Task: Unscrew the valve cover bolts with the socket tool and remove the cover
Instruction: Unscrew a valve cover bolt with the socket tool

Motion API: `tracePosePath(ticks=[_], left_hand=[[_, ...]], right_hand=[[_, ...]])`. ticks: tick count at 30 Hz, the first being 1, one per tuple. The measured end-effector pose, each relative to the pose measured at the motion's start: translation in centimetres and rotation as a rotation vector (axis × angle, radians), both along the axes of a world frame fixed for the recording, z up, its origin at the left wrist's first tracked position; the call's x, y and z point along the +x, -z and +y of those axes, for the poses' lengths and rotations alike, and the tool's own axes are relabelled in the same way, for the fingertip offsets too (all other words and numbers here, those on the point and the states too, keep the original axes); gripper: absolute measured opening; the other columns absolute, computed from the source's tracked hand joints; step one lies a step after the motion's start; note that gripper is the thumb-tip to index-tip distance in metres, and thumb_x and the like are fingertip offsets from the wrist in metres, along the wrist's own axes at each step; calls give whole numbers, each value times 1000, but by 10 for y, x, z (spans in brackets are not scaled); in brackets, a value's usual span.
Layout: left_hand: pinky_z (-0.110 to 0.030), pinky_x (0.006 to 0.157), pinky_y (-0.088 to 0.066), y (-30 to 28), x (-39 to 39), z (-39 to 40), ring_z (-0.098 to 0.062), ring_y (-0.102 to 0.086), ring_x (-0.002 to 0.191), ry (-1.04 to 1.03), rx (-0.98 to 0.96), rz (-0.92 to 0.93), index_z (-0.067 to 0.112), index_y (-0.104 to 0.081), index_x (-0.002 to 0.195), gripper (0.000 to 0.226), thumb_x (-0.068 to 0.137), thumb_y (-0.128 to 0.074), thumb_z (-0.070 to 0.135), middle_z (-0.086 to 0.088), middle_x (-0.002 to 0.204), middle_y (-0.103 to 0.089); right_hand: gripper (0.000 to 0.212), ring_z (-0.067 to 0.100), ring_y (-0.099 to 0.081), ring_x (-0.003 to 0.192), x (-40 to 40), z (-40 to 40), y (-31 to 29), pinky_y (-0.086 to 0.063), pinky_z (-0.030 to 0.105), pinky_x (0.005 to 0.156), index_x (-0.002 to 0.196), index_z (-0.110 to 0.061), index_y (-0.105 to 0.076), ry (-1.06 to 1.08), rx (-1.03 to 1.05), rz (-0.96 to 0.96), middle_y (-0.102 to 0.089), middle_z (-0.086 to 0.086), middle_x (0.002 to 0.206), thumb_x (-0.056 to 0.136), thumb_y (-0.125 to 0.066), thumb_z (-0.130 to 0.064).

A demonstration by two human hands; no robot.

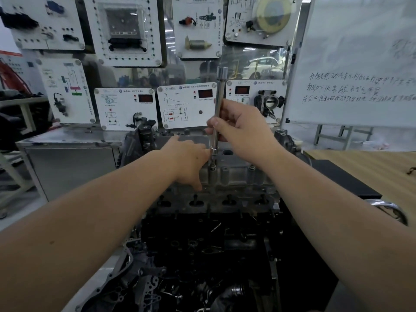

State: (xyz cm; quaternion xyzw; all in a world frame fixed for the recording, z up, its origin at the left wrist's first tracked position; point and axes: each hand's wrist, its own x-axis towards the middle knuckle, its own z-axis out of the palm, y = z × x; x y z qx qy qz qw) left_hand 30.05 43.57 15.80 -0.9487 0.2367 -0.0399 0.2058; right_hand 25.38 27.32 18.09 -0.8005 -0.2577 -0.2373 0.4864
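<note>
Engine (202, 244) on its stand fills the lower centre of the head view; wooden worktop (371, 167) lies at 3 o'clock from it, panel of training boards (126, 108) behind at 12. Valve cover (234, 174), grey cast metal, sits across the top of the engine, long axis running 9 to 3, not yet lifted. Socket tool (218, 109), a long steel shaft, stands near upright on the cover, long axis 12 to 6 with the top leaning slightly toward 1; its lower end meets a bolt (212, 168) on the near edge of the cover, left of the cover's middle. Right hand (243, 129) is the grip on the tool: fingers and thumb curled round the shaft at mid-length, so the bolt lies straight down at 6 o'clock from the grip, along the shaft's own line. Left hand (191, 163) rests on the cover just at 9 o'clock of the bolt, fingers fairly straight and spread, fingertips beside the socket end, holding nothing that can be seen. Judged: step in hand is turning this bolt out; the twist must stay about the upright axis, left hand nearer the bolt to steady or catch it. Another bolt (252, 167) shows toward 3 o'clock along the same edge.
</note>
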Motion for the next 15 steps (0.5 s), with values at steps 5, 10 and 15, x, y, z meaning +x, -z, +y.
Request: tracePosePath(ticks=[5,10,15], left_hand=[[-41,94,-43,5,-5,-2,-20,-58,101,44,-198,-58,22,-54,97,58,71,-78,68,14,84,-49],[-26,92,-54,-2,-12,13,-4,-69,103,243,-1135,318,36,-70,113,32,84,-83,30,14,108,-75],[-27,75,-56,-7,-14,12,-11,-72,80,238,-1101,224,25,-74,94,1,94,-74,25,1,87,-78]], right_hand=[[38,6,-74,83,-4,9,2,-63,39,81,129,-29,-48,20,-19,-11,-74,-6,93,98,-57,-9],[20,13,-68,91,-4,15,1,-58,39,86,111,-23,-66,70,-79,-111,-69,-8,98,93,-67,-15],[19,13,-69,87,0,9,-2,-60,28,75,107,-25,-74,90,-66,-121,-74,-6,91,92,-71,-14]])
